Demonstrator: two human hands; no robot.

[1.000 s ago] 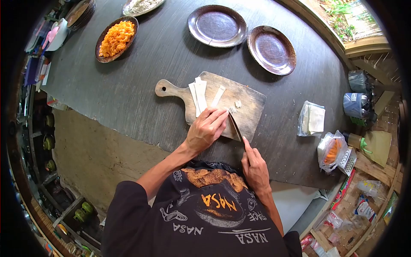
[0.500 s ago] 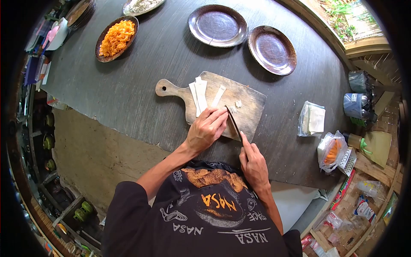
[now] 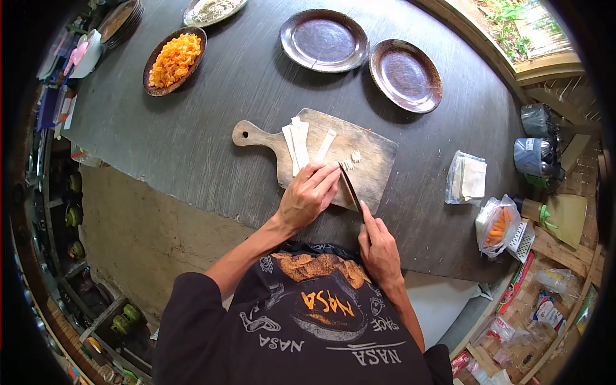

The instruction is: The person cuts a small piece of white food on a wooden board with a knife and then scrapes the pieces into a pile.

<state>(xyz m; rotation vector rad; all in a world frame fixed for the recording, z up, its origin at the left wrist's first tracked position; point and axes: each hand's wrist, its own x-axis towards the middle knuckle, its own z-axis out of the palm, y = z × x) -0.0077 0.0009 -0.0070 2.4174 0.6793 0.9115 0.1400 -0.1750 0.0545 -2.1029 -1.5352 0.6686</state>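
A wooden cutting board (image 3: 375, 151) with a handle lies on the dark table. Flat white strips (image 3: 299, 142) rest at its left side, and a single white strip (image 3: 326, 145) slants beside them. My left hand (image 3: 310, 194) presses down at the board's near edge with its fingers bent together, apparently holding white strips that its fingers mostly cover. In my right hand (image 3: 380, 249) is a knife (image 3: 350, 186), its dark blade angled against the left fingertips. Small cut slivers (image 3: 356, 156) lie just right of the blade.
Beyond the board stand two brown plates (image 3: 324, 42) (image 3: 407, 76). An oval bowl of chopped orange food (image 3: 173, 61) and a dish of pale powder (image 3: 215, 9) are at far left. To the right lie a packet of pale square sheets (image 3: 473, 177) and a bag of carrots (image 3: 498, 226).
The knife's tip has dipped slightly toward me beside the left fingers. My right hand has shifted down a little; the left hand stays nearly in place.
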